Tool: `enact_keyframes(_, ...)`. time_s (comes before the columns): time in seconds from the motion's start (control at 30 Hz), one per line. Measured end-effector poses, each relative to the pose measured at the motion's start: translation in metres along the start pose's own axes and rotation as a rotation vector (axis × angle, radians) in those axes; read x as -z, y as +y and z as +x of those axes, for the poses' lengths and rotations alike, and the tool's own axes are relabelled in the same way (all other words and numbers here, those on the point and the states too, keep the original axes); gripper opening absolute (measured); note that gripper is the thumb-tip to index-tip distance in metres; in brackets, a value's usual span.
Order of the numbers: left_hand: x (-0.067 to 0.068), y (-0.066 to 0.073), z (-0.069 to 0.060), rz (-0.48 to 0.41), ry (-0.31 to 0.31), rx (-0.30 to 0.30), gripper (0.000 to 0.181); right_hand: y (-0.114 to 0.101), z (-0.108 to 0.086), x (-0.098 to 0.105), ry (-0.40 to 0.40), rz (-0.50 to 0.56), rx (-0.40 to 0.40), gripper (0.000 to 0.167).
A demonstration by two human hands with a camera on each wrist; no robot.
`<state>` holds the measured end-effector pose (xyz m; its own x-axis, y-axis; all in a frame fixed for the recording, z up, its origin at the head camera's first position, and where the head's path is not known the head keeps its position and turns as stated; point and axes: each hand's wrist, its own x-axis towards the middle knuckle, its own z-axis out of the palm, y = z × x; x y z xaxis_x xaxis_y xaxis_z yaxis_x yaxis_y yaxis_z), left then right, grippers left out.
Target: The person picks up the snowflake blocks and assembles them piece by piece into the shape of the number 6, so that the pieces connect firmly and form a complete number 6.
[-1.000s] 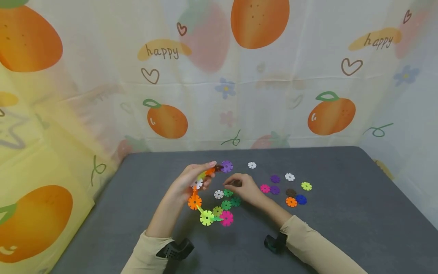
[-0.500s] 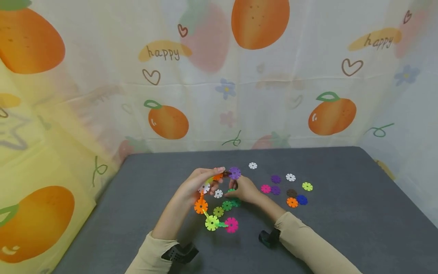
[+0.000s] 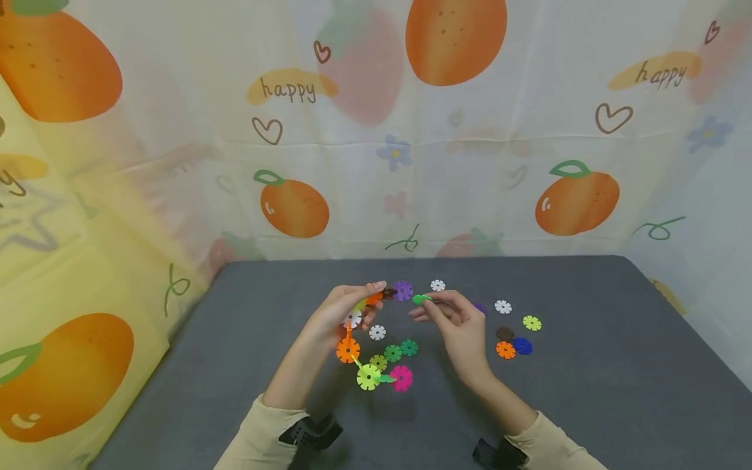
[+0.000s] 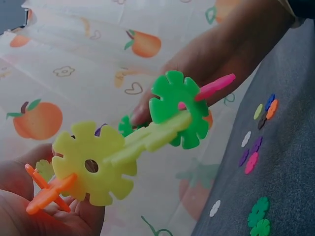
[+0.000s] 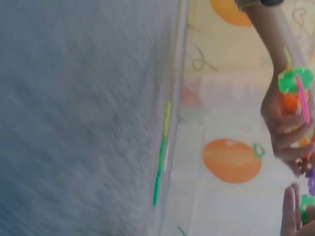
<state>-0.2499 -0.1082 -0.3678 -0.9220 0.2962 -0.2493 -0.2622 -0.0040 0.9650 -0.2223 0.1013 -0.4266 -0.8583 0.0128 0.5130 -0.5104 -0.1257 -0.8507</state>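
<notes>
In the head view, my left hand [image 3: 335,316] grips a curved chain of interlocking notched discs, with an orange disc [image 3: 348,350] and a yellow-green disc [image 3: 369,376] hanging below it. A pink disc [image 3: 401,378] ends the lower side; at the upper end a purple disc [image 3: 402,291] sticks out past the fingertips. My right hand [image 3: 464,329] pinches a green disc [image 3: 420,299] just right of the purple one, apart from it. Up close in the left wrist view are the chain's yellow disc [image 4: 110,182] and green disc [image 4: 162,105]. The right wrist view shows the right fingers [image 5: 290,211] only partly.
Below and between the hands, several loose discs lie on the grey table [image 3: 587,398], among them a white disc [image 3: 377,333] and a green disc [image 3: 393,353]. More lie at right, including a blue disc [image 3: 523,346]. A fruit-print cloth [image 3: 364,196] hangs behind the table.
My right hand has picked up a green disc from the loose group and raised it beside the purple disc. The left hand has shifted slightly right with the chain.
</notes>
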Motion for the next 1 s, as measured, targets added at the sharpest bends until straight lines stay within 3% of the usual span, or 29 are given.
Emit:
enact_keyframes(0.3, -0.0035, -0.0029, -0.0024, 0.008, 0.002, -0.016, 0.031, -0.0035, -0.0095, -0.0022, 0.003, -0.008, 0.071, 0.013)
enact_keyframes(0.47, -0.0041, -0.0008, -0.0048, 0.013, 0.006, -0.023, 0.032, -0.0029, -0.0084, -0.0023, -0.022, 0.018, 0.155, 0.014)
enact_keyframes(0.6, -0.0046, 0.0007, -0.0064, 0.025, -0.026, -0.013, 0.031, -0.0033, -0.0075, -0.0016, -0.042, 0.04, 0.211, 0.017)
enact_keyframes(0.77, -0.0056, 0.0012, -0.0066, 0.032, -0.066, -0.031, 0.032, -0.0057, -0.0069, 0.0, -0.036, 0.037, 0.224, 0.017)
enact_keyframes(1.0, -0.0045, 0.0017, -0.0064, 0.091, -0.197, -0.071, 0.026, -0.0073, -0.0079, 0.0032, -0.022, 0.029, 0.196, 0.016)
